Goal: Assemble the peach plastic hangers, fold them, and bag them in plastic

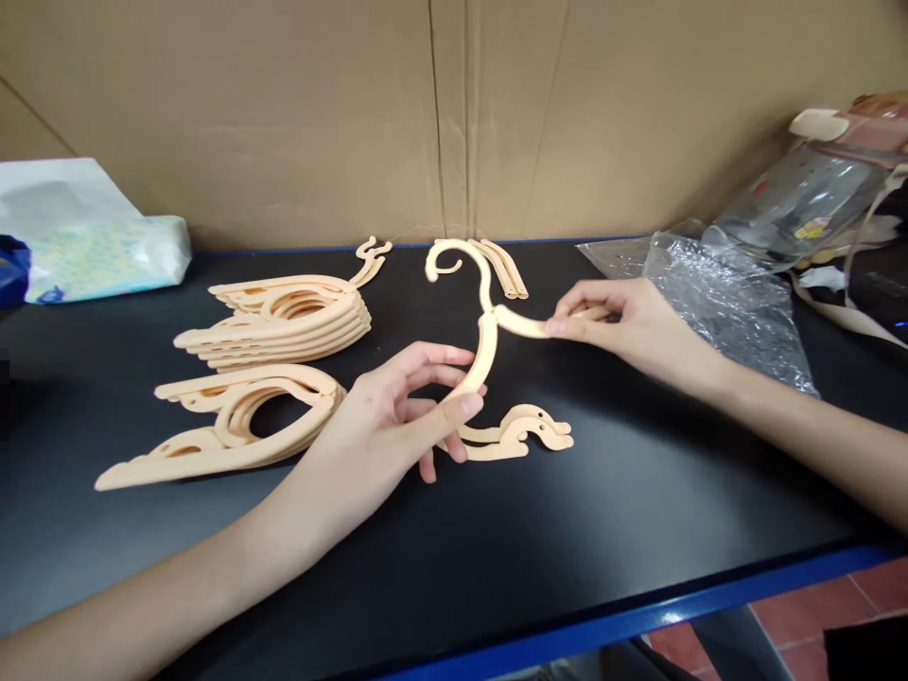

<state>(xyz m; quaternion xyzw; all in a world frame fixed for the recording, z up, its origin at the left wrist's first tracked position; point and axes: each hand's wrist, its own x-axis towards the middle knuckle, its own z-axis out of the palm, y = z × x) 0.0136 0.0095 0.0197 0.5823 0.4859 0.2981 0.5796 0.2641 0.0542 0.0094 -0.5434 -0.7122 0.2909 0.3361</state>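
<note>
Between my hands is a cream folding clothes hanger [485, 352], raised above the black table, its curved hook pointing up and away from me. My left hand [404, 402] is closed on its left arm, thumb on top and fingers beneath. With thumb and fingertips, my right hand [614, 317] pinches its right arm, which reaches out sideways. Below the hanger lie loose hanger pieces [529, 435], partly hidden by my left hand. To the left are two stacks of folded hangers, a farther stack [312, 326] and a nearer stack [284, 426].
Small hanger parts [373, 260] and long arm pieces [505, 270] lie at the table's back. A crumpled clear plastic bag [730, 303] and a transparent bottle [794, 199] are at right. A tissue pack [106, 260] sits at left. Cardboard [319, 113] stands behind; the blue table edge [638, 619] is nearest me.
</note>
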